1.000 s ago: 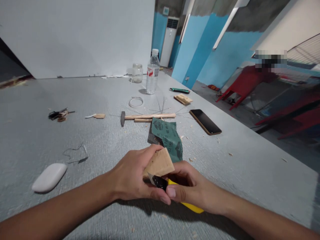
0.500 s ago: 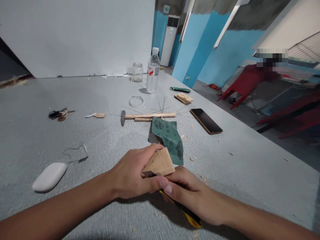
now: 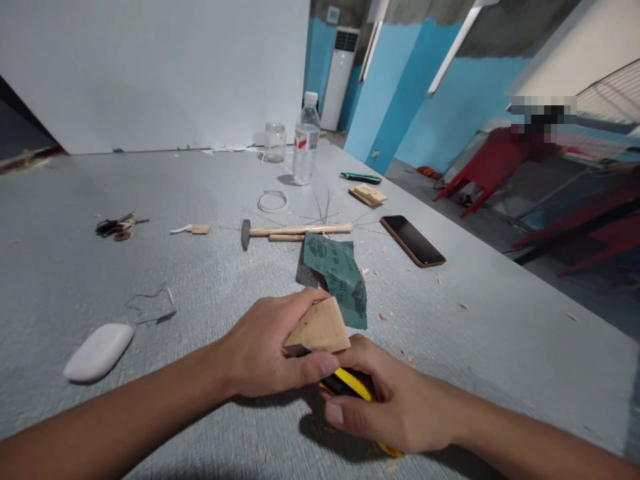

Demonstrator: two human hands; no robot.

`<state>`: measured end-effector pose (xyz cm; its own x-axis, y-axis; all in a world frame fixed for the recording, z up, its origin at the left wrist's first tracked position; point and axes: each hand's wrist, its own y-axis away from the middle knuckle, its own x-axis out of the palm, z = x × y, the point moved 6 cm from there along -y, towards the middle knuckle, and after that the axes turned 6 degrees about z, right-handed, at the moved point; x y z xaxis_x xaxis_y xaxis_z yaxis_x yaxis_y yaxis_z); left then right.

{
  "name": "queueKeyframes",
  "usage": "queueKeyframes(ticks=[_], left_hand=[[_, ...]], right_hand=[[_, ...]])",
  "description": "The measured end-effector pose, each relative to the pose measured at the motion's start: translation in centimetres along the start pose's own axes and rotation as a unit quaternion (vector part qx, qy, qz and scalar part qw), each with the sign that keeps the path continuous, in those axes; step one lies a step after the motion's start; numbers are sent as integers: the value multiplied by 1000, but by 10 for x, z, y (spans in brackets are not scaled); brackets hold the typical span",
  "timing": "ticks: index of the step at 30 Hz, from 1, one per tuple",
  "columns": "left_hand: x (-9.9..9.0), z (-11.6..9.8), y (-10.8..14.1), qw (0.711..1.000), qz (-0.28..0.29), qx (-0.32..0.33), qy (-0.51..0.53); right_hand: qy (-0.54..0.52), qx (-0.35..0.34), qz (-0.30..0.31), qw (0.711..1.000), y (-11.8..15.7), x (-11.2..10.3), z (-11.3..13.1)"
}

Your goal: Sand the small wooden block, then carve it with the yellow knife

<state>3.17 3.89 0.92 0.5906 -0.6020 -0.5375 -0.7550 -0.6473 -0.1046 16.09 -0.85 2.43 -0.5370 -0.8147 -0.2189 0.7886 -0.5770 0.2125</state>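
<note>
My left hand is closed around a small pale wood block, thumb along its near side. In my right hand is a yellow and black utility knife, its handle tilted beneath the block. My right thumb stands a little apart from the handle, while the fingers wrap its far side. A dark strip shows at the block's lower left edge; I cannot tell whether it is the blade. Just beyond the block lies a creased green sandpaper sheet.
Behind the sandpaper lie a hammer and thin wires. A phone, a water bottle, a glass jar and a green cutter stand or lie farther off. A white rounded case sits at left. Wood shavings are scattered about.
My right thumb has moved down, away from the left thumb, uncovering more of the knife's yellow and black handle. The left hand and block have hardly moved.
</note>
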Motion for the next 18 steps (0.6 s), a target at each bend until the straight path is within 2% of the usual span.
queueKeyframes(ticks=[5,7,12,18], left_hand=[[0,-3,0,1000,3,22,-5],[1,-3,0,1000,6,24,-12],[1,-3,-1,999,3,19,-33],[2,-2,-1,999,7,17,-28]], right_hand=[[25,17,82,996,0,5,0],[38,20,97,994,0,5,-1],[81,37,67,994,1,1,-3],[72,24,72,995,0,1,0]])
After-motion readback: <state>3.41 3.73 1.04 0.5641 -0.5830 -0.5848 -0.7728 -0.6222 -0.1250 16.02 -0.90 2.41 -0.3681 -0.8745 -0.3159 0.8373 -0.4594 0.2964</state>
